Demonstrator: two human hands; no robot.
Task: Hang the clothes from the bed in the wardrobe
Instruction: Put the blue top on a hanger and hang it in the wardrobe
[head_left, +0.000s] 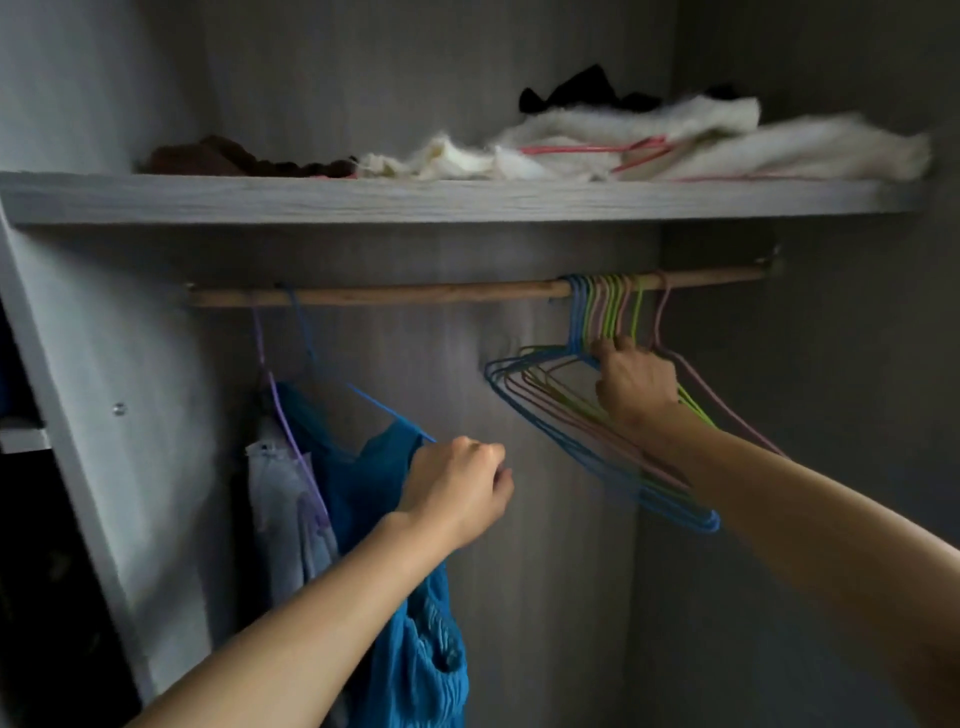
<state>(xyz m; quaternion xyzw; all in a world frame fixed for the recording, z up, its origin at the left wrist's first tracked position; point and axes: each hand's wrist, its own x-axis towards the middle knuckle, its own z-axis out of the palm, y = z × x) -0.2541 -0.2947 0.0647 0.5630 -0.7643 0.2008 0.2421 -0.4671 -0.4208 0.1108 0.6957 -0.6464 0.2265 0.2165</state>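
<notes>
Wardrobe (415, 249) is filling my whole view, with grey panels closing in at left, back and right, so I am judging the room for both arms as tight. Across the upper part the shelf (363, 197) is carrying white fleece (779, 145), some dark clothes and a pink hanger (587, 149). Below it the rod (415, 294) is running left to right, bare along its middle. At the rod's left end the top (374, 493) is hanging from a blue hanger (384, 408), just beside a pale garment (275, 499) on a purple hanger (280, 410). The bed and whatever is lying on it are not showing from here. Near the rod's right end the spare hangers (691, 517) are bunched together, hooks on the rod, their long sides swinging out from the back panel toward me and down to the right. The right hand (636, 384) is reaching up into that bunch, fingers curling round the wires just under the hooks, so it is clearly the nearer one for lifting a spare off. The left hand (457, 488) is well apart from the bunch, closing in a fist on the near shoulder of the blue hanger where the top's strap is sitting. I am reading the coming move as freeing one hook upward and off the rod, and the tangle of wires is looking likely to drag its neighbours along.
</notes>
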